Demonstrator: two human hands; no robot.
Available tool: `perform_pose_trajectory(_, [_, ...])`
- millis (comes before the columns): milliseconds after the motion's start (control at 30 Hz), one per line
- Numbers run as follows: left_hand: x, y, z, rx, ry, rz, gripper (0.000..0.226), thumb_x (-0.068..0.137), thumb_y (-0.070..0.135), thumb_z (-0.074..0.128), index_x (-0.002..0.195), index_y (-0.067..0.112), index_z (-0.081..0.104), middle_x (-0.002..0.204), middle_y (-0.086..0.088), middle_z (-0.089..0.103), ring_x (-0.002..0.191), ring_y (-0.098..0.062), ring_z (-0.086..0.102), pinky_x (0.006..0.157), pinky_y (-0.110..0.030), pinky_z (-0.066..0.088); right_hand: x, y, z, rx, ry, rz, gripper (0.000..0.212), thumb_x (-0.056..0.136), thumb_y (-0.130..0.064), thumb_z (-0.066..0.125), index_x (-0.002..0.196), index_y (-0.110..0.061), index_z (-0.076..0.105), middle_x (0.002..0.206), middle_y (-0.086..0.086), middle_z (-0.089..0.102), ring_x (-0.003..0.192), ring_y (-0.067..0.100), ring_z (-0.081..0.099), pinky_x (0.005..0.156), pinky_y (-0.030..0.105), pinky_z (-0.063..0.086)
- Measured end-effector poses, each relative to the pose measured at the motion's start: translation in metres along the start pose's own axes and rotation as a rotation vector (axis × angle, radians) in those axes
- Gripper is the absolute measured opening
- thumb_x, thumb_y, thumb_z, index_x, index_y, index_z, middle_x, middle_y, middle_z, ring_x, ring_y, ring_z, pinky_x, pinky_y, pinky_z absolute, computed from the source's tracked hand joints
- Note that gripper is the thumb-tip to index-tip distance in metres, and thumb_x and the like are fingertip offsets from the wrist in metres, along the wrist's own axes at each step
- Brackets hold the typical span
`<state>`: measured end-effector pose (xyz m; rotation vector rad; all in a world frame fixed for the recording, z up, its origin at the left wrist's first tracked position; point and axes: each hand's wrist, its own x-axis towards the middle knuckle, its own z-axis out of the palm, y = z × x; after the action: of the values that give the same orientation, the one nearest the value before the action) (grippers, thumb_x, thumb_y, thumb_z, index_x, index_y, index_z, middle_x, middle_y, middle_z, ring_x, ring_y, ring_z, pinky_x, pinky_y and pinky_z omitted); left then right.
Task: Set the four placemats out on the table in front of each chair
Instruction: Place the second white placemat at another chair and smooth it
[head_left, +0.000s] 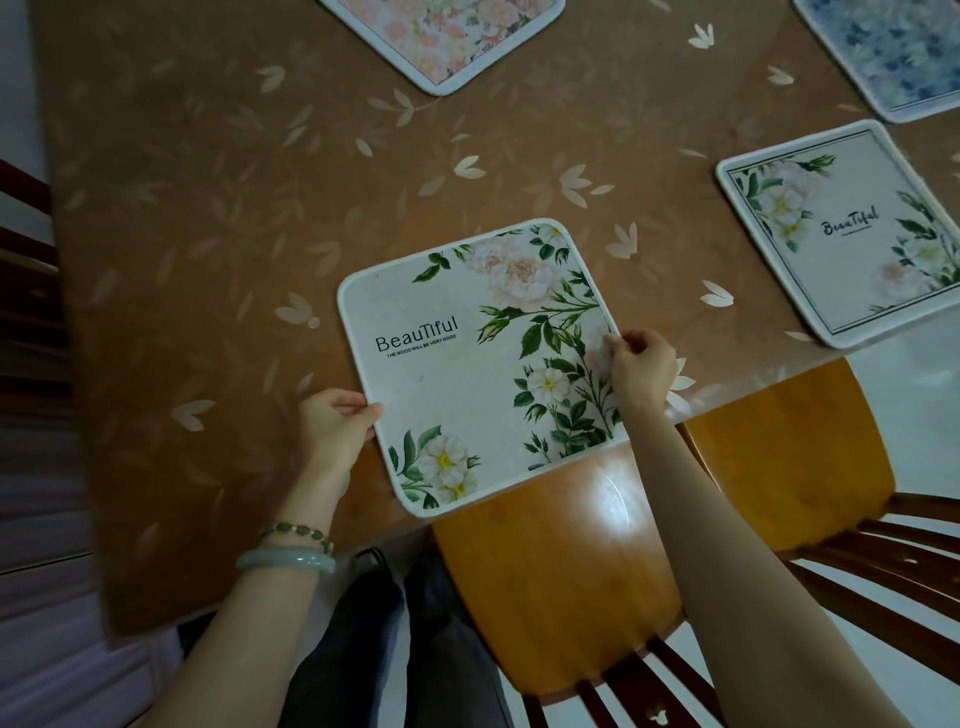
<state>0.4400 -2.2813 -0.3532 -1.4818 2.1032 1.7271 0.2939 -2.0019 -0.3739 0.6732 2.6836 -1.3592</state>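
Note:
A white floral placemat (467, 364) printed "Beautiful" lies at the table's near edge, its lower corner hanging over a wooden chair (561, 566). My left hand (335, 428) pinches its left edge; my right hand (641, 366) pinches its right edge. A second white "Beautiful" placemat (852, 234) lies flat to the right, in front of another chair (789, 457). A pink floral placemat (447, 36) sits at the far top, a blue floral placemat (893, 57) at the top right.
The table (208, 234) wears a brown cloth with pale leaf prints. Dark chair backs (26, 291) stand along its left side. My dark trousers (395, 649) show below the table edge, beside the near chair.

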Motion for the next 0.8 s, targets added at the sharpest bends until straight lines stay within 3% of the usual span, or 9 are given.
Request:
perform_pose_trajectory(100, [0.002, -0.002, -0.001, 0.073, 0.001, -0.004, 0.015, 0.08, 0.0, 0.071, 0.084, 0.009, 0.061, 0.089, -0.014, 0.068, 0.078, -0.024, 0.068, 0.072, -0.035, 0.057, -0.003, 0.002, -0.002, -0.028, 0.011, 0.0, 0.017, 0.091, -0.02, 0.064, 0.103, -0.008, 0.067, 0.097, 0.004, 0.067, 0.071, 0.003, 0.055, 0.058, 0.013, 0.039])
perform_pose_trajectory(200, [-0.004, 0.0, 0.002, 0.297, 0.096, 0.121, 0.038, 0.084, 0.019, 0.071, 0.117, 0.009, 0.056, 0.117, -0.012, 0.064, 0.098, -0.026, 0.064, 0.087, -0.046, 0.053, -0.007, 0.001, -0.007, -0.076, 0.015, -0.062, 0.024, 0.091, -0.015, 0.061, 0.113, -0.007, 0.062, 0.121, 0.011, 0.057, 0.102, 0.021, 0.056, 0.083, 0.025, 0.045])
perform_pose_trajectory(267, [-0.011, 0.003, 0.004, 0.39, 0.132, 0.284, 0.064, 0.09, 0.035, 0.062, 0.143, 0.012, 0.034, 0.146, -0.011, 0.041, 0.127, -0.028, 0.047, 0.098, -0.041, 0.044, -0.011, -0.004, -0.008, -0.124, -0.064, -0.214, 0.037, 0.091, -0.011, 0.054, 0.127, -0.01, 0.053, 0.141, 0.013, 0.04, 0.13, 0.027, 0.037, 0.107, 0.036, 0.034])
perform_pose_trajectory(333, [-0.009, 0.01, 0.01, 0.528, 0.052, 0.415, 0.072, 0.095, 0.043, 0.049, 0.152, 0.017, 0.015, 0.161, -0.005, 0.012, 0.145, -0.025, 0.018, 0.11, -0.041, 0.027, -0.012, -0.014, -0.005, -0.225, -0.2, -0.403, 0.049, 0.093, -0.011, 0.049, 0.141, -0.017, 0.042, 0.157, 0.009, 0.024, 0.146, 0.026, 0.014, 0.116, 0.041, 0.012])
perform_pose_trajectory(400, [-0.002, 0.014, 0.015, 0.712, -0.058, 0.43, 0.07, 0.099, 0.045, 0.038, 0.154, 0.016, 0.005, 0.163, -0.003, -0.003, 0.149, -0.023, 0.002, 0.117, -0.04, 0.009, -0.008, -0.024, 0.0, -0.348, -0.326, -0.546, 0.055, 0.096, -0.011, 0.044, 0.149, -0.017, 0.031, 0.161, 0.006, 0.017, 0.149, 0.024, 0.006, 0.116, 0.036, 0.002])
perform_pose_trajectory(467, [0.005, 0.014, 0.019, 0.786, -0.126, 0.397, 0.066, 0.101, 0.042, 0.028, 0.153, 0.011, 0.001, 0.163, -0.007, -0.006, 0.149, -0.023, -0.004, 0.118, -0.038, -0.001, -0.004, -0.028, 0.005, -0.46, -0.415, -0.615, 0.052, 0.1, -0.012, 0.039, 0.151, -0.012, 0.027, 0.16, 0.009, 0.02, 0.149, 0.024, 0.01, 0.119, 0.034, 0.004])
perform_pose_trajectory(567, [0.009, 0.009, 0.022, 0.822, -0.161, 0.393, 0.064, 0.102, 0.04, 0.024, 0.153, 0.009, -0.001, 0.162, -0.008, -0.008, 0.149, -0.024, -0.006, 0.118, -0.038, -0.005, 0.002, -0.024, 0.007, -0.563, -0.473, -0.653, 0.048, 0.101, -0.013, 0.037, 0.148, -0.004, 0.031, 0.158, 0.013, 0.025, 0.148, 0.025, 0.018, 0.121, 0.033, 0.009])
perform_pose_trajectory(700, [0.013, 0.01, 0.02, 0.779, -0.068, 0.411, 0.068, 0.099, 0.046, 0.034, 0.153, 0.012, 0.011, 0.163, -0.008, 0.004, 0.149, -0.023, -0.003, 0.12, -0.042, -0.001, 0.01, -0.03, 0.01, -0.516, -0.424, -0.629, 0.044, 0.1, -0.02, 0.042, 0.144, -0.01, 0.043, 0.154, 0.012, 0.035, 0.141, 0.032, 0.029, 0.115, 0.04, 0.02])
perform_pose_trajectory(800, [0.022, 0.026, 0.025, 0.753, -0.028, 0.496, 0.074, 0.095, 0.055, 0.035, 0.154, 0.023, 0.004, 0.163, -0.003, -0.005, 0.148, -0.021, -0.012, 0.117, -0.042, -0.008, 0.018, -0.05, 0.024, -0.555, -0.475, -0.639, 0.051, 0.1, -0.036, 0.042, 0.149, -0.026, 0.033, 0.16, 0.01, 0.018, 0.148, 0.031, 0.011, 0.118, 0.044, 0.011])
